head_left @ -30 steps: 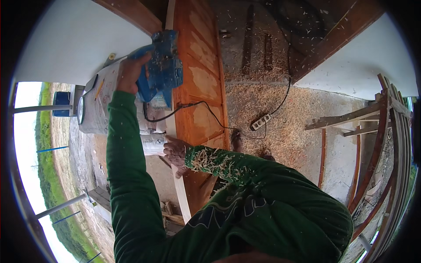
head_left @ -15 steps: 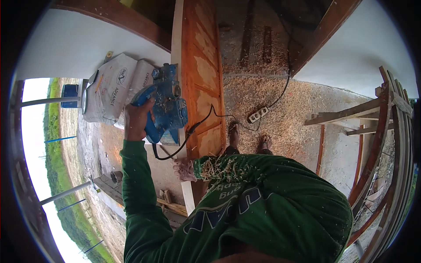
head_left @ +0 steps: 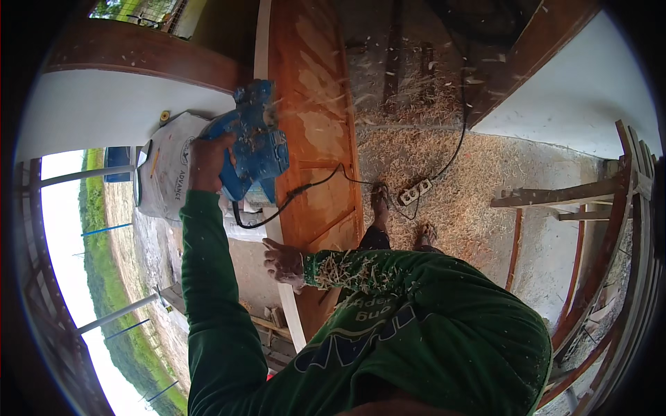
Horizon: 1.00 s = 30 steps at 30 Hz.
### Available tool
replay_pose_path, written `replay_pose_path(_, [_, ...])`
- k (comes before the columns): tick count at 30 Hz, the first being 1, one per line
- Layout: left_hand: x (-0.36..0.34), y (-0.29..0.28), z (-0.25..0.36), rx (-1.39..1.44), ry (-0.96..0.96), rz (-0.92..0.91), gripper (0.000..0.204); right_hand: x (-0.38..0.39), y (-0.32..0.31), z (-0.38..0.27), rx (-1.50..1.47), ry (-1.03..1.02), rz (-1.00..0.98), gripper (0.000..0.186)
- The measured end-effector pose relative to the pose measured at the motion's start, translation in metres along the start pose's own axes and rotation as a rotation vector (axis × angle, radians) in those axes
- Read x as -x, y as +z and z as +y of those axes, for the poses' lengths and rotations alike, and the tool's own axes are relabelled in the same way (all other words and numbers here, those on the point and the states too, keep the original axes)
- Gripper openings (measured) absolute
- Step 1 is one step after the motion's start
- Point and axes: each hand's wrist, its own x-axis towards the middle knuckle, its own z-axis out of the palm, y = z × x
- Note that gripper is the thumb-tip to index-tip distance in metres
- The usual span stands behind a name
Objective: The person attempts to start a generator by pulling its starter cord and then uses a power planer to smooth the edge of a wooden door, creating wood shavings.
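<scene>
A blue electric planer (head_left: 258, 142) rests on the pale top edge of a brown wooden panel door (head_left: 316, 139), which stands on its long side. My left hand (head_left: 210, 163) is closed around the planer's rear handle. A black cord runs from the planer over the door. Closer to me, my right hand (head_left: 283, 265) lies over the same edge, its fingers bent round the left face and partly hidden. Shavings cling to my right sleeve (head_left: 357, 270).
Wood shavings (head_left: 451, 180) cover the floor right of the door, around my feet. A white power strip (head_left: 416, 192) with cords lies there. Stacked timber (head_left: 628, 229) stands at the far right. A white printed sack (head_left: 163, 177) sits left of the planer, near a white wall.
The planer and my left hand have moved farther away along the door edge. Shavings now fly over the door to the right. My right hand stays on the edge.
</scene>
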Motion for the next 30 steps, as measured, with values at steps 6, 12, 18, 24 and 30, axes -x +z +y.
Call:
replay_pose_path(6, [-0.073,0.007,0.027,0.081,0.056,-0.043,0.01,-0.016,-0.062,0.052,-0.182,0.089,-0.451,0.06])
replay_pose_path(12, [-0.166,0.015,0.06,0.103,0.051,-0.235,0.009,-0.013,-0.066,0.062,-0.291,0.161,-0.367,0.037])
replay_pose_path(18, [-0.201,0.019,0.086,0.271,0.353,-0.112,0.015,-0.014,-0.065,0.048,-0.24,0.209,-0.246,0.013])
replay_pose_path(24, [-0.096,-0.013,0.069,0.206,0.184,-0.098,0.016,0.016,-0.017,0.023,0.454,-0.199,-0.31,0.022])
replay_pose_path(30, [0.053,-0.034,-0.005,0.054,0.078,0.018,0.018,0.033,-0.016,-0.072,-0.177,-0.143,-0.274,0.019])
